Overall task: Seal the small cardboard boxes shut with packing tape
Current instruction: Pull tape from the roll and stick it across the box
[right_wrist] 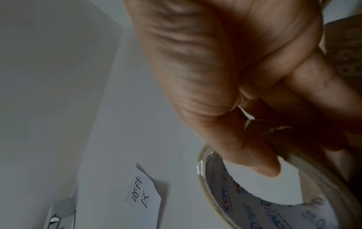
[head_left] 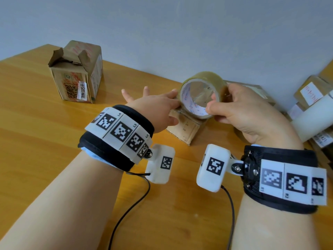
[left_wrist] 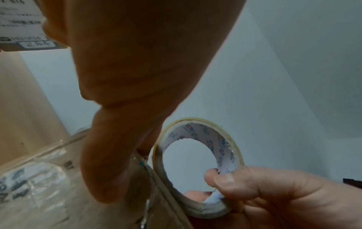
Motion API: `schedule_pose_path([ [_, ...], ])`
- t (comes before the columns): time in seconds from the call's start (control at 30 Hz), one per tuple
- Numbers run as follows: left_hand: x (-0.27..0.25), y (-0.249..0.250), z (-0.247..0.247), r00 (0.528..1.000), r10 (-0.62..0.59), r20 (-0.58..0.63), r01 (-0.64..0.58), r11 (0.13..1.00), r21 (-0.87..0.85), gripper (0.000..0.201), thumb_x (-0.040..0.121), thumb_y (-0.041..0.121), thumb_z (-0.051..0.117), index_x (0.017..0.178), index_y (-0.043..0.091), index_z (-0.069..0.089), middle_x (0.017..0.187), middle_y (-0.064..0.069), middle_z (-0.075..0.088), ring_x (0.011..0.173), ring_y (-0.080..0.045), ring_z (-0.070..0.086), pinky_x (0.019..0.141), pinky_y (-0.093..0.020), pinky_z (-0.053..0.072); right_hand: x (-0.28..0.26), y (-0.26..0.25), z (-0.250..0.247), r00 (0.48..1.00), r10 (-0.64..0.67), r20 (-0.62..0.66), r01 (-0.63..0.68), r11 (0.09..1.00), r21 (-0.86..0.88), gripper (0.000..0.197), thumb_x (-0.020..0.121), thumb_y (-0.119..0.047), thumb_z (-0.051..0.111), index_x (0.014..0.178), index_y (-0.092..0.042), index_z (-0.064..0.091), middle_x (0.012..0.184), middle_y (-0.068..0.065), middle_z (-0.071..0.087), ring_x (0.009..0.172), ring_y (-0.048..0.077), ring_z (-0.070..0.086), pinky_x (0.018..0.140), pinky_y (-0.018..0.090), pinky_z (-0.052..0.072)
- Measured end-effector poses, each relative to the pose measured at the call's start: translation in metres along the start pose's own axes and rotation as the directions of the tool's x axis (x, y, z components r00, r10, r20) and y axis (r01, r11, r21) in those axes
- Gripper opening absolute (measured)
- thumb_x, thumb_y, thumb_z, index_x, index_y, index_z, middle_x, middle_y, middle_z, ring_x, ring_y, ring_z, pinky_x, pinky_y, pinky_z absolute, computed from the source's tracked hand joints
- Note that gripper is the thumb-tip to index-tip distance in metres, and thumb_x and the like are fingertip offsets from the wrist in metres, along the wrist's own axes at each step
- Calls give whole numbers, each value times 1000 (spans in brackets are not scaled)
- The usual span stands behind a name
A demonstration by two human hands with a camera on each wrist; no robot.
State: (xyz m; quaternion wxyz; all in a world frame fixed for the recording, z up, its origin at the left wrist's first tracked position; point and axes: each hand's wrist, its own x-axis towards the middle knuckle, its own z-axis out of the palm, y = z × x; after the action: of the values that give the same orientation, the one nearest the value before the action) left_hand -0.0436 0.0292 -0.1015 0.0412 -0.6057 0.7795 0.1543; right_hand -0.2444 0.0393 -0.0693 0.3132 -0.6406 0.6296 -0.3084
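A small cardboard box (head_left: pixel 187 129) sits in the middle of the wooden table (head_left: pixel 45 141). My left hand (head_left: pixel 158 107) lies on its top with fingers spread and straight, and the thumb (left_wrist: pixel 117 155) rests on the taped top of the box (left_wrist: pixel 49 193). A roll of clear-brown packing tape (head_left: pixel 201 80) stands on edge on the box, just right of the left hand. My right hand (head_left: pixel 248 112) grips the roll, thumb inside the white printed core (left_wrist: pixel 225 148) and fingers round the outside. The roll (right_wrist: pixel 274 213) and the right hand (right_wrist: pixel 205 69) fill the right wrist view.
A second cardboard box (head_left: pixel 75 73) with raised torn flaps stands at the back left. Stacked labelled boxes (head_left: pixel 311 89) and a white cylinder (head_left: pixel 317 116) crowd the right edge. A grey wall runs behind the table, with a paper note (right_wrist: pixel 143 192) stuck to it.
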Motion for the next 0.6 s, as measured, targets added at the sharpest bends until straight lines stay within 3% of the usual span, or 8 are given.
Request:
schedule_pose_path([
  [0.27, -4, 5, -2, 1000, -16, -16, 17, 999, 49, 56, 102, 47, 43, 149, 59, 16, 161, 30, -10, 151, -36, -14, 97, -87, -8, -2, -1, 1, 1000, 14, -10, -14, 1000, 8, 50, 59, -36, 73, 109, -33, 64, 109, -4, 72, 103, 20, 70, 93, 52, 59],
  [0.43, -7, 7, -4, 999, -38, -4, 38, 998, 39, 54, 103, 48, 40, 150, 58, 14, 161, 29, -10, 152, -36, -10, 98, -86, -7, -1, -1, 1, 999, 17, -40, -15, 998, 54, 37, 71, -25, 76, 105, -33, 63, 108, -4, 73, 101, 19, 72, 91, 49, 61],
  [0.5, -8, 9, -5, 999, -45, -17, 46, 998, 52, 59, 103, 49, 38, 153, 53, 7, 163, 26, -7, 153, -35, -6, 100, -85, -6, 1, 2, 0, 998, 11, -65, -5, 996, 93, 31, 83, -14, 75, 102, -33, 60, 110, -3, 72, 101, 18, 72, 89, 46, 62],
  [0.6, -10, 8, -8, 997, -56, -59, 54, 998, -42, 77, 103, 46, 41, 154, 40, -16, 164, 16, 16, 154, -29, 1, 104, -82, -7, 5, 4, 0, 994, 20, -107, -7, 992, 126, 39, 89, -7, 71, 115, -31, 56, 116, 0, 68, 103, 18, 70, 86, 43, 63],
])
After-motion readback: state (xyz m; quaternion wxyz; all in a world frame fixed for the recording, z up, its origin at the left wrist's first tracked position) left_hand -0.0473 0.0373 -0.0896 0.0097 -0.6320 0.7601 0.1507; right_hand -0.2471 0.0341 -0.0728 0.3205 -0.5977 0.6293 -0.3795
